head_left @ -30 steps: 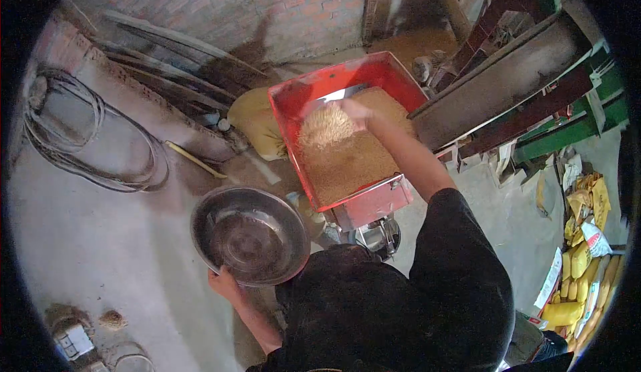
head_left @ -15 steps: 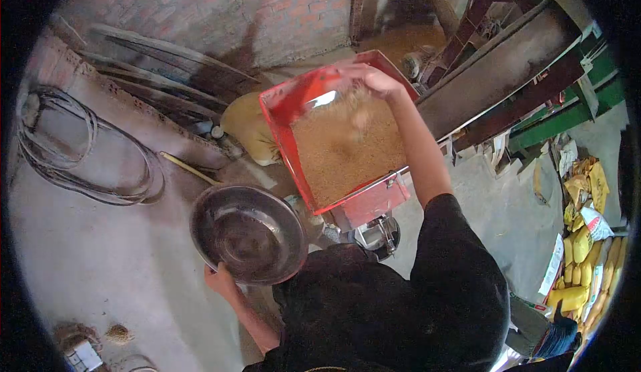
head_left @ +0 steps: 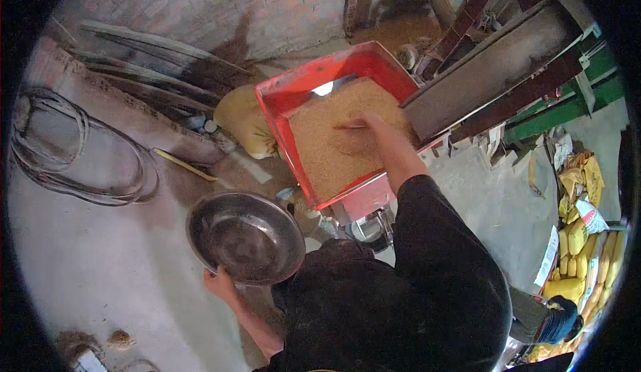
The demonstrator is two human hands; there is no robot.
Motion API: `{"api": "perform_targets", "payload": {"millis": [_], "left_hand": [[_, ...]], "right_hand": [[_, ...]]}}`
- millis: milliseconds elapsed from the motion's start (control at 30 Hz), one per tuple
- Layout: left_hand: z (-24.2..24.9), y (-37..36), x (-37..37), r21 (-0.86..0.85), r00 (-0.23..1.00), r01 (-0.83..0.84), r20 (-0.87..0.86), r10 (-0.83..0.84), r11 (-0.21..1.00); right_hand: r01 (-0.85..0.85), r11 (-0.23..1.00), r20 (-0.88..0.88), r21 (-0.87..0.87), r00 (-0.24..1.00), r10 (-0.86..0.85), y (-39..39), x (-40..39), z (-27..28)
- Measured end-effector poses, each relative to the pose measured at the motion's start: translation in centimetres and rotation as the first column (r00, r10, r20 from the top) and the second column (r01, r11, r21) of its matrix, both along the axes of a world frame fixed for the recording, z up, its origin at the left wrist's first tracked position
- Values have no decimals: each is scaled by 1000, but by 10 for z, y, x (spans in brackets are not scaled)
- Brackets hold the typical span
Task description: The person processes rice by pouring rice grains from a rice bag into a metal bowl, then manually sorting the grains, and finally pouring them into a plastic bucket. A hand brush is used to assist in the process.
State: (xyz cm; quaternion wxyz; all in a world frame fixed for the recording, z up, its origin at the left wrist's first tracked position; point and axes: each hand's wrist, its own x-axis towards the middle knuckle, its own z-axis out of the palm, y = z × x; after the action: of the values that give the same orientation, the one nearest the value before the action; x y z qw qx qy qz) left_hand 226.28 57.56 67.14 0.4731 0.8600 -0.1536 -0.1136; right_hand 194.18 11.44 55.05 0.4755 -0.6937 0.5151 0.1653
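Note:
My left hand (head_left: 220, 284) grips the near rim of a dark, shiny metal basin (head_left: 267, 238), thumb over the edge. The basin is tilted and shows only a dull bottom. In front of me stands a red hopper (head_left: 286, 146) with sloping walls, holding a bed of golden-brown grain (head_left: 327, 162). My right hand (head_left: 366, 125) reaches low over that grain, touching its surface, with the fingers stretched toward the left. Their tips are partly hard to make out against the grain. A metal fitting (head_left: 374, 226) shows below the hopper, partly hidden by my black sleeve.
A full yellow sack (head_left: 244, 122) leans left of the hopper. A long metal chute (head_left: 494, 72) rises at the right. Coiled hose (head_left: 80, 165) lies on the left floor, near a yellow stick (head_left: 185, 165). Stacked yellow bags (head_left: 581, 258) and another person's dark shoe (head_left: 559, 322) are at lower right.
My right hand has come down from the hopper's far wall toward me, onto the grain. The loose grain in the air is gone. My left hand still holds the basin in nearly the same place.

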Motion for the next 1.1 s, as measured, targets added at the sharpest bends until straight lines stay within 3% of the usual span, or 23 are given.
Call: {"api": "perform_targets", "payload": {"millis": [100, 233, 267, 300, 433, 500, 533, 633, 700, 800, 867, 900, 933, 967, 1000, 1067, 1100], "left_hand": [[5, -8, 2, 106, 998, -5, 68, -2, 994], [24, -18, 15, -85, 996, -61, -69, 55, 994], [31, -22, 19, -158, 987, -80, -151, 56, 984], [42, -28, 19, -159, 986, -87, -151, 63, 983], [58, -38, 24, -224, 996, -48, -82, 30, 973], [62, -44, 27, -234, 999, -27, -46, 17, 972], [68, -49, 26, -267, 997, -54, -65, 38, 962], [77, -61, 21, -355, 993, -99, -92, 71, 929], [86, -69, 13, -406, 992, -117, -98, 84, 906], [102, -80, -3, -498, 990, -125, -117, 77, 858], [104, -79, -7, -496, 987, -144, -129, 91, 857], [107, -79, -12, -494, 987, -142, -131, 88, 858], [112, -80, -17, -485, 989, -134, -115, 89, 864], [115, -80, -19, -476, 991, -127, -98, 91, 870], [113, -78, -19, -474, 991, -126, -98, 90, 872], [111, -71, -17, -426, 991, -132, -65, 115, 895], [115, -71, -21, -423, 991, -136, -64, 121, 896]], "right_hand": [[78, 972, 40, 219, 995, -89, 27, 16, -13], [94, 877, 11, 470, 994, -112, 43, 25, -14], [90, 874, 9, 477, 994, -107, 46, 27, -10], [140, 937, 49, 321, 985, -164, 53, 31, 13], [128, 968, 138, 216, 977, -160, 28, 30, 1], [113, 859, 393, 499, 854, -340, 17, 27, 39], [112, 861, 391, 497, 856, -337, 10, 24, 52], [194, 731, 421, 654, 710, -565, -8, 13, 91], [45, 779, 636, 626, 550, -542, -13, 8, 114], [-17, 743, 657, 669, 479, -582, -27, 8, 123], [-26, 764, 668, 644, 505, -546, -16, 7, 143], [37, 931, 779, 364, 536, -326, -24, 5, 133], [84, 995, 811, 44, 580, -85, -33, 3, 120], [32, 964, 644, -264, 750, 152, -47, -5, 100], [33, 965, 644, -262, 750, 149, -46, -12, 85], [22, 757, 156, -653, 982, 106, -43, -21, 55], [-123, 840, -60, -528, 992, 108, -67, -27, 3]]}}
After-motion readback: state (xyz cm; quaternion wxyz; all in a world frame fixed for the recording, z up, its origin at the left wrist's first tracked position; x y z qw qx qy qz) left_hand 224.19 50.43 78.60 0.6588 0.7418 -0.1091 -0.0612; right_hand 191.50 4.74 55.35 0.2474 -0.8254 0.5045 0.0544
